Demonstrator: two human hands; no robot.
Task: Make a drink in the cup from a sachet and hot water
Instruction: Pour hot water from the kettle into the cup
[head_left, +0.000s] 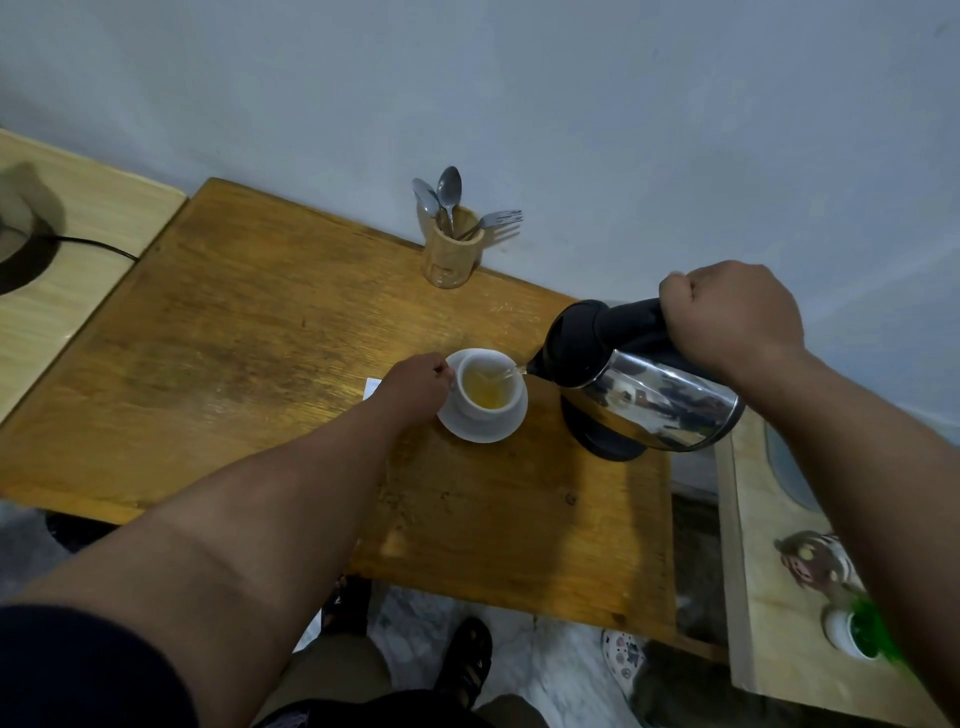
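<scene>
Right hand (727, 317) grip wrapped tight on kettle (644, 384) handle, pouring; left hand (415, 384) pinches cup (488, 389) handle. Keep tilt gentle, stop below rim.

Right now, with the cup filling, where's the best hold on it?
Its handle, from the cup's left, where the left hand already pinches it. That side faces away from the kettle spout and stream, and the saucer rim blocks a low grip.

No legible text, labels or numbers anywhere.
</scene>
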